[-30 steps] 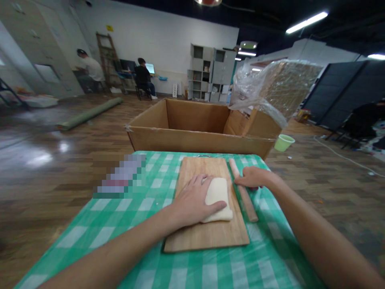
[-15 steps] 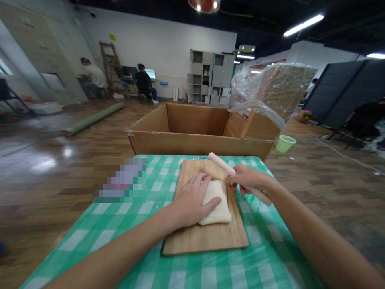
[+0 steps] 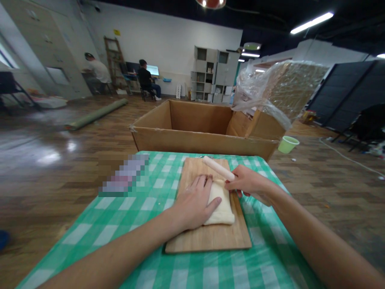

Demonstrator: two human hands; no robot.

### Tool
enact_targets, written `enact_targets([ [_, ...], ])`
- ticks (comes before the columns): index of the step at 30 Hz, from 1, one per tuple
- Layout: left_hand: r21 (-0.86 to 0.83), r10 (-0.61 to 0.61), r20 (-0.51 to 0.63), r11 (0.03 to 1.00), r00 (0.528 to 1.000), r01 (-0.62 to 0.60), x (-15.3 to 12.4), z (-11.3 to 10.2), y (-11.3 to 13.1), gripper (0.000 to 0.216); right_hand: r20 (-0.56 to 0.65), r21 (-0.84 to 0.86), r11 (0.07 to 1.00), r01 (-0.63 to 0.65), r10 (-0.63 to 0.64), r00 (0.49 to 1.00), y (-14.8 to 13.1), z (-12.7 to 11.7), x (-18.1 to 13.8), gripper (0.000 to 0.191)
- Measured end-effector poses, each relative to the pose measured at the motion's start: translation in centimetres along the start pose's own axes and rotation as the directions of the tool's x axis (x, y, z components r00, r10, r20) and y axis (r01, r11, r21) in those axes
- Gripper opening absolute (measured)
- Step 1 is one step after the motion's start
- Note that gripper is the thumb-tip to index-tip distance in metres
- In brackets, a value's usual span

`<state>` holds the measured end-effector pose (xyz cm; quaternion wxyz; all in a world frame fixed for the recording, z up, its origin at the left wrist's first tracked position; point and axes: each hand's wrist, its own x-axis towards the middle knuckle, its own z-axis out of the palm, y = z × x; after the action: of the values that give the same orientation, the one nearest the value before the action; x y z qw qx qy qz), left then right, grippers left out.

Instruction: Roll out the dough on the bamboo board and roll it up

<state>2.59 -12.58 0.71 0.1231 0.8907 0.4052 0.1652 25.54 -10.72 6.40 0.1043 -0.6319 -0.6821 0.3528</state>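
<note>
1. The cloth looked smooth, so things on it might have slid.
2. The board lay on it, reaching near its far edge, and seemed stiff; its long edges offered the surest hold.
3. The dough sat on the board, its visible part nearer the right edge, and looked soft and easily dented, best lifted from beneath. The left hand lay flat on it, fingers extended, grasping nothing.
4. The pin slanted from the board's right edge toward its far edge, seemingly light, stiff and prone to roll. The right hand gripped it with curled fingers.
</note>
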Motion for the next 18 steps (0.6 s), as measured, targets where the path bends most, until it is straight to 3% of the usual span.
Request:
enact_targets([
  [4,0.018,0.023,-0.024,1.000,0.999,-0.022,-0.4,-0.2,0.0,0.075,-0.070,-0.004,1.000,-0.023,0.023,0.997,-0.2,0.1,0.2,0.017],
  [9,0.038,0.207,0.054,0.977,0.977,-0.209,-0.9,-0.3,0.8,0.101,-0.060,-0.110,0.992,0.070,-0.077,0.995,-0.3,0.7,0.2,0.033],
  [18,0.106,0.140,0.042,0.984,0.989,-0.143,-0.6,0.0,1.5,0.104,-0.061,-0.131,0.989,0.065,-0.073,0.995,-0.6,1.0,0.0,0.037],
])
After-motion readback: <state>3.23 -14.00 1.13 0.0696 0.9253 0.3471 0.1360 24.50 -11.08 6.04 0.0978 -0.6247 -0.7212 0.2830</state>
